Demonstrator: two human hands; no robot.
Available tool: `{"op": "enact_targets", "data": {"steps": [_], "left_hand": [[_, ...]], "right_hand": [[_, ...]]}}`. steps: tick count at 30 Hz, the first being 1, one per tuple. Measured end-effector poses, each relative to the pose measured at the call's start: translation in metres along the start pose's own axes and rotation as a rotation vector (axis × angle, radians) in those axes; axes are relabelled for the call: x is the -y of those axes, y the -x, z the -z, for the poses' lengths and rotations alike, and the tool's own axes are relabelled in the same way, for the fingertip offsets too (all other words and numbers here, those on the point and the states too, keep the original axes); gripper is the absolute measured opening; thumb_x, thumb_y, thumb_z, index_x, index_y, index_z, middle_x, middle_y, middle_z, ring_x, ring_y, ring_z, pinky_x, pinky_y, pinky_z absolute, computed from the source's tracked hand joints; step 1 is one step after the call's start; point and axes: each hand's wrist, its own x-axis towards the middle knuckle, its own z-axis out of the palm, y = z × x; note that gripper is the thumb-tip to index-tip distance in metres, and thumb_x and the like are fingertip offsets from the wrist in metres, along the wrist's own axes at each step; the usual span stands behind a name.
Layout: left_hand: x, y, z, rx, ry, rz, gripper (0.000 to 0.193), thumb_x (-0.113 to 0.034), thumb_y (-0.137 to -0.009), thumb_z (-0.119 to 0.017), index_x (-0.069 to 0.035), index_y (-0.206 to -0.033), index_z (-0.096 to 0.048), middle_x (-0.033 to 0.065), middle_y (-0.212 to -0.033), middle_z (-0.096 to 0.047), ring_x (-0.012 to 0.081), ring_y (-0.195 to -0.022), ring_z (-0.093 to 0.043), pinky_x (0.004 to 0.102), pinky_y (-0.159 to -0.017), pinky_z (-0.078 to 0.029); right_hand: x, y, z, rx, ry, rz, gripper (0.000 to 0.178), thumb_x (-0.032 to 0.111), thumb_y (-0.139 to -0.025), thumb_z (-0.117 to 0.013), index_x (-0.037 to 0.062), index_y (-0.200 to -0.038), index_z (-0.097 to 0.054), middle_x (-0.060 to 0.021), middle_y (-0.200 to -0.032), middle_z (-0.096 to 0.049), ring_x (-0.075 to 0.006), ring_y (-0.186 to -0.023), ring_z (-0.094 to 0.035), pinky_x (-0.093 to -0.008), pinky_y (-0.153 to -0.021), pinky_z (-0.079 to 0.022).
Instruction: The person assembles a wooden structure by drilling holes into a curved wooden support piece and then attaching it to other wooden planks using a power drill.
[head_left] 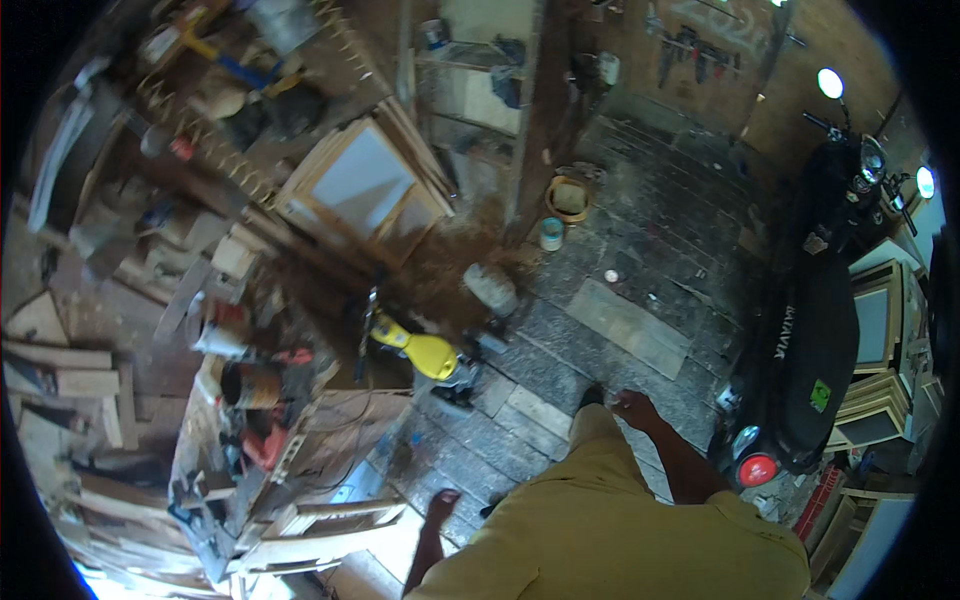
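My left hand (442, 504) hangs low beside my body, near pale wooden frames (345, 520); its fingers are small and blurred, and I cannot make out anything in it. My right hand (634, 408) is out in front over the plank floor (540, 440), its fingers loosely bent and apart, with nothing visible in them. Ahead and to the left stands a yellow and black power tool (425, 352), apart from both hands. The tip of one dark shoe (593, 395) shows below my trouser leg.
A black motorcycle (815, 300) stands along the right side, with stacked wooden frames (870, 410) beyond it. On the left, a cluttered bench holds a rusty can (250, 385) and wood offcuts (85, 385). Ahead are a paint tin (551, 234) and a round tub (569, 197).
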Motion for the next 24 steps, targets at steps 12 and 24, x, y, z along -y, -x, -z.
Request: {"op": "enact_targets", "data": {"steps": [12, 24], "left_hand": [[-0.353, -0.299, 0.003, 0.111, -0.368, 0.061, 0.053, -0.05, -0.084, -0.07, -0.007, -0.115, -0.068, 0.012, -0.113, -0.072, 0.0262, -0.108, -0.067, 0.0376, -0.095, -0.051], [-0.784, -0.638, -0.089, 0.145, -0.309, -0.152, 0.084, -0.053, -0.083, -0.07, -0.001, -0.143, -0.044, 0.0201, -0.134, -0.059, 0.0382, -0.127, -0.053, 0.0443, -0.109, -0.041]], "right_hand": [[0.005, -0.139, 0.282, -0.285, -0.396, -0.012, 0.031, 0.021, -0.088, -0.075, 0.003, -0.112, -0.067, -0.0099, -0.092, -0.071, -0.0171, -0.083, -0.067, -0.0327, -0.073, -0.053], [-0.139, -0.37, 0.472, -0.33, -0.558, -0.621, 0.042, 0.031, -0.087, -0.073, 0.0029, -0.117, -0.065, -0.0114, -0.104, -0.071, -0.022, -0.087, -0.069, -0.0356, -0.075, -0.055]]}}
